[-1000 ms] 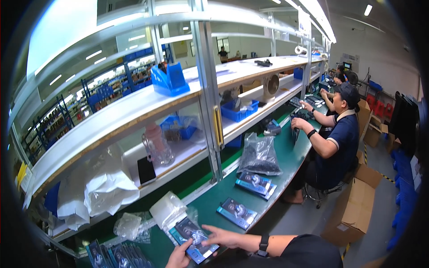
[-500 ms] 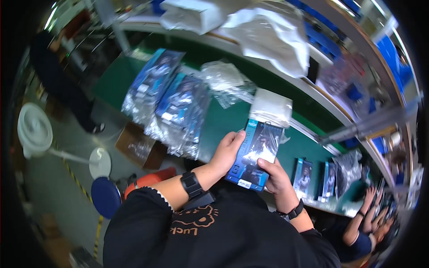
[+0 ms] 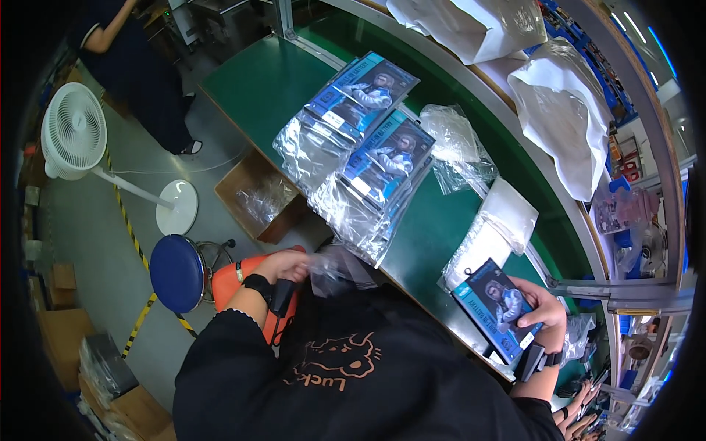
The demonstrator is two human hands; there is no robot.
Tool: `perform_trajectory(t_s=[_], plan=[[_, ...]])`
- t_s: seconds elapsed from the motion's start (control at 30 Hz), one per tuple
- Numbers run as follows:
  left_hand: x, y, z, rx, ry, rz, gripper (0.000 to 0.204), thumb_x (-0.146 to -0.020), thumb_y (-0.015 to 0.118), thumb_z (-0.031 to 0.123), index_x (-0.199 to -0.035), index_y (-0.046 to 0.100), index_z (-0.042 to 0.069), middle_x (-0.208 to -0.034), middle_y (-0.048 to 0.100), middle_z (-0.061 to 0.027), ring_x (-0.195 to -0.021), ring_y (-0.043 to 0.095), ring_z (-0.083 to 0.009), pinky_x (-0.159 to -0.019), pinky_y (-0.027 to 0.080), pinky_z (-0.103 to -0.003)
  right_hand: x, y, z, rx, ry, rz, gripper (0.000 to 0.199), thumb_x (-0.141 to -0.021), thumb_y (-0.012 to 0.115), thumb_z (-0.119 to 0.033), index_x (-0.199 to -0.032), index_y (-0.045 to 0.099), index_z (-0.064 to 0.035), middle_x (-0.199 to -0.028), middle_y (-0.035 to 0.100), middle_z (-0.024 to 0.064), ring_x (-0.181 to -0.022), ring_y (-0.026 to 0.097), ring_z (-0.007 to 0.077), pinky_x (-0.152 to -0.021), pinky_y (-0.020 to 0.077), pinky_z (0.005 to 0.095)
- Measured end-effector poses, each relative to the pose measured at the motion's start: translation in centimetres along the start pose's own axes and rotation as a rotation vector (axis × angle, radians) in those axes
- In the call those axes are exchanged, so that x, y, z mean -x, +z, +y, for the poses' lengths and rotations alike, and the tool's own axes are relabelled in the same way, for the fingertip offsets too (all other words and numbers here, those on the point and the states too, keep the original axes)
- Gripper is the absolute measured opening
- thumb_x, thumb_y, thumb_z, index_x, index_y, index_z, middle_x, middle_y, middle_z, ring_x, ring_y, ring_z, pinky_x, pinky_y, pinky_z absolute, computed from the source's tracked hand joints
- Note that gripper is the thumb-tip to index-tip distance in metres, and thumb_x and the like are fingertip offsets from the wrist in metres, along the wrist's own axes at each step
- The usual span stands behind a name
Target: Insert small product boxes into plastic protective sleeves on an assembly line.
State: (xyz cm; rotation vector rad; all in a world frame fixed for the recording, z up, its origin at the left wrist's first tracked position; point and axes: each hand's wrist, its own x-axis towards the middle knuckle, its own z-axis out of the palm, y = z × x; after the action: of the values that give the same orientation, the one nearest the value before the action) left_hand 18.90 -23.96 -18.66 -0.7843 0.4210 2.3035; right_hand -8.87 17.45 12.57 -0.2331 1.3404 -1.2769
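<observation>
My right hand (image 3: 543, 305) grips a flat blue-and-black printed box (image 3: 494, 309) by its right side, thumb across the front, above the table's front edge. Well to the left, my left hand (image 3: 287, 266) is closed on a clear plastic bag (image 3: 342, 270), which trails from the fingers and is smeared by motion. Just beyond the held box lies a pile of white, translucent bags (image 3: 507, 217). Two stacks of similar boxes in clear bags, a left stack (image 3: 360, 95) and a right stack (image 3: 390, 162), rest on the green table (image 3: 254, 84).
Crumpled clear plastic (image 3: 457, 143) lies behind the stacks. An open cardboard box (image 3: 257, 192) stands on the floor near an orange seat (image 3: 228, 283), a blue stool (image 3: 178, 275) and a white fan (image 3: 73, 132). Another person (image 3: 140, 81) stands beyond the table; other people's hands show lower right.
My left hand has let go of the box and moved left, now with a clear bag. My right hand keeps the box, farther right. The view has turned.
</observation>
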Motion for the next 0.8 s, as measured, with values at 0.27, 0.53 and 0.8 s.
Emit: perform_trajectory(t_s=[0.27, 0.53, 0.8], plan=[[2.5, -7.6, 6.9, 0.147, 0.756, 1.316, 0.019, -0.081, 0.060, 0.017, -0.072, 0.052, 0.002, -0.057, 0.051, -0.0068, -0.043, 0.052, -0.0179, -0.037, 0.048, -0.031, -0.5, 2.8, 0.3, -0.108, -0.271, 0.502, 0.085, -0.054, 0.069, -0.003, -0.129, 0.031, 0.0106, -0.118, 0.053, 0.0174, -0.103, 0.056, 0.0248, -0.093, 0.0402, 0.0323], [0.2, -17.6, 10.6, -0.592, 0.672, 1.418, 0.049, -0.073, 0.067, 0.031, -0.099, 0.055, -0.008, -0.097, 0.060, -0.0247, -0.091, 0.058, -0.0353, -0.079, 0.046, -0.037, 1.6, 3.3, 2.1, -0.158, -0.278, 0.691, 0.084, -0.063, 0.071, -0.013, -0.132, 0.027, 0.0071, -0.117, 0.052, 0.0151, -0.103, 0.055, 0.0223, -0.091, 0.0421, 0.0318], [4.2, 3.2, 9.4, -1.635, -0.477, 0.913, 0.031, -0.070, 0.066, 0.027, -0.088, 0.067, 0.002, -0.091, 0.065, -0.0133, -0.079, 0.062, -0.0244, -0.070, 0.048, -0.036, 4.2, 0.1, 9.8, -0.612, -0.452, 0.884, 0.039, -0.088, 0.051, -0.015, -0.122, 0.044, 0.0026, -0.115, 0.055, 0.0141, -0.102, 0.056, 0.0224, -0.090, 0.0442, 0.0330]])
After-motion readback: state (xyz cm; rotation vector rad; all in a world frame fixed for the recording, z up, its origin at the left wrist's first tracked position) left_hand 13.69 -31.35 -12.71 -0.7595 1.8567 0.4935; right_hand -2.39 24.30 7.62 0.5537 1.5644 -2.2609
